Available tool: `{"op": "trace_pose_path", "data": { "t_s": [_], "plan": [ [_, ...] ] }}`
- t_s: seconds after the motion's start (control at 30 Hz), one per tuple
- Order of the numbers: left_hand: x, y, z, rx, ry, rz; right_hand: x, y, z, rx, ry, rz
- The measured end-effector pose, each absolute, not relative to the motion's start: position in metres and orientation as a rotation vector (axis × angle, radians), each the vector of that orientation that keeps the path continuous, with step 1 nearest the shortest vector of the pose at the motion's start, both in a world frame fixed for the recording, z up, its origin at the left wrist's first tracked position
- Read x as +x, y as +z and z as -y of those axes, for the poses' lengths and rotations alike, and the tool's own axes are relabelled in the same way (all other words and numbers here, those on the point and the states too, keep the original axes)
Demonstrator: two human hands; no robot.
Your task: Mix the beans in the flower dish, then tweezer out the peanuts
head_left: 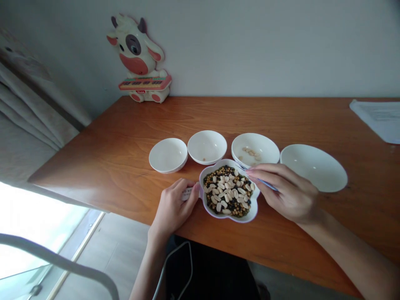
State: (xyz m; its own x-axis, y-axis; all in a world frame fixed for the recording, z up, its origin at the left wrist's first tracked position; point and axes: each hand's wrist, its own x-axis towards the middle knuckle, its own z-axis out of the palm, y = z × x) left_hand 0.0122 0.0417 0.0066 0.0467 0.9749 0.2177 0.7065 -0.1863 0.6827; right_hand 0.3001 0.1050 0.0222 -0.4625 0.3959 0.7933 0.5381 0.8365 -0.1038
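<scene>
My left hand [175,204] is closed on the short handle of a flower-shaped bowl [255,208], white with a lilac rim. Mixed beans and seeds fill this bowl, with many pale peanuts [229,187] lying on top. Between the fingers of my right hand [287,191] is a pair of slim metal tweezers [268,184], its tips over the bowl's upper right edge. Whether the tips pinch anything is too small to tell. Just behind stands a white bowl [265,143] with several peanuts in it. Another white bowl [208,141] has one small bit at its bottom.
White bowls also stand at the row's left end [167,152] and right end [315,166], the latter behind my right hand. A cow-shaped toy piano [142,62] leans by the wall. Papers [379,121] lie at the far right of the wooden table [103,166]. A white cable [189,258] hangs over my lap.
</scene>
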Motion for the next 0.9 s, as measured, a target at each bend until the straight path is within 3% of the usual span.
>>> {"op": "trace_pose_path", "data": {
  "t_s": [0.9],
  "plan": [
    [0.0123, 0.0061, -0.0422, 1.925, 0.907, -1.682, 0.3066, 0.0239, -0.1138, -0.68, -0.342, 2.185]
  ]
}}
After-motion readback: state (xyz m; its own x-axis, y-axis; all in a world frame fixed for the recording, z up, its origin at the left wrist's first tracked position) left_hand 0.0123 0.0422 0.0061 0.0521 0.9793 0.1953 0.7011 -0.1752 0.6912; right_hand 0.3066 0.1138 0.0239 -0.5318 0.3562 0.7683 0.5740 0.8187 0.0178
